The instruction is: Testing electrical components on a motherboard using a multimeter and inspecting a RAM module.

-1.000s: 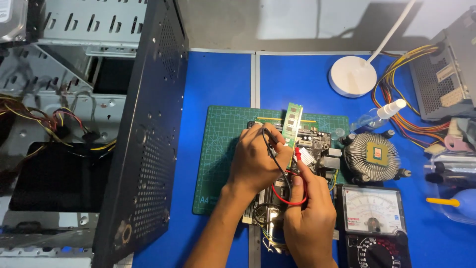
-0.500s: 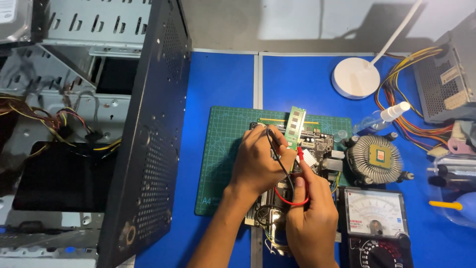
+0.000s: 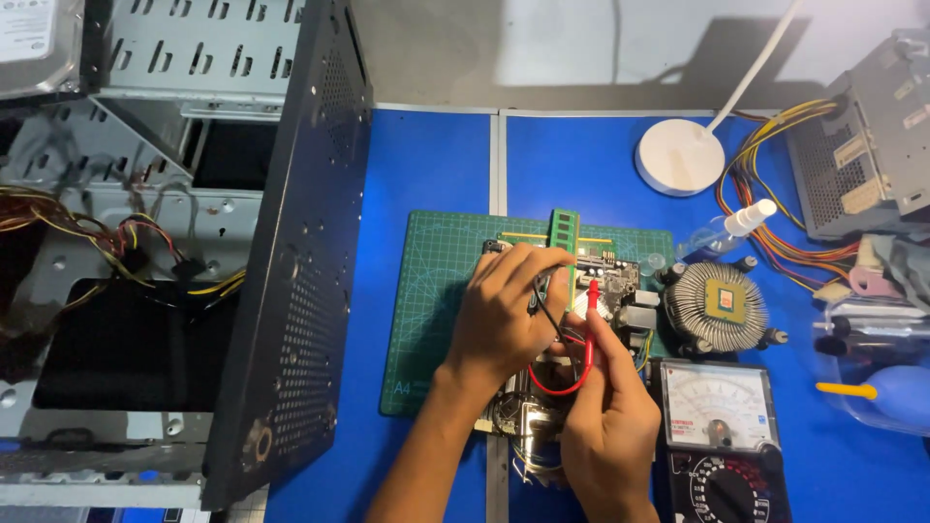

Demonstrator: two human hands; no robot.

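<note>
**Two probes on a board at the centre of the mat**

Our left hand (image 3: 499, 320) has its fingers curled shut around a thin black test probe (image 3: 548, 312), whose tip points down and to the right onto the green printed circuit board (image 3: 610, 281). Our right hand (image 3: 605, 416) pinches a slim red test probe (image 3: 590, 324) between thumb and fingertips, held nearly upright, with its red lead looping to the left under the left hand. The two probe tips sit close together over the middle of the board; the exact contact points are hidden behind our fingers.

The board lies on a dark green cutting mat (image 3: 426, 291) on the blue table (image 3: 426, 165), and our hands cover most of its near half. A green memory stick (image 3: 564, 237) stands upright in its slot at the far edge of the board.

Just right of the board sits a round finned metal cooler with a square chip on top (image 3: 722, 305). Near it, touching our right wrist, is a black analogue meter with a white dial face (image 3: 717, 426). Farther off to the right are a white round lamp base (image 3: 680, 155), a small clear spray bottle (image 3: 727, 230), and a bundle of yellow and orange cables (image 3: 775, 213) leading to a grey power supply box (image 3: 867, 145). To the left stands an open grey computer case with a black perforated side panel (image 3: 300, 281).
</note>
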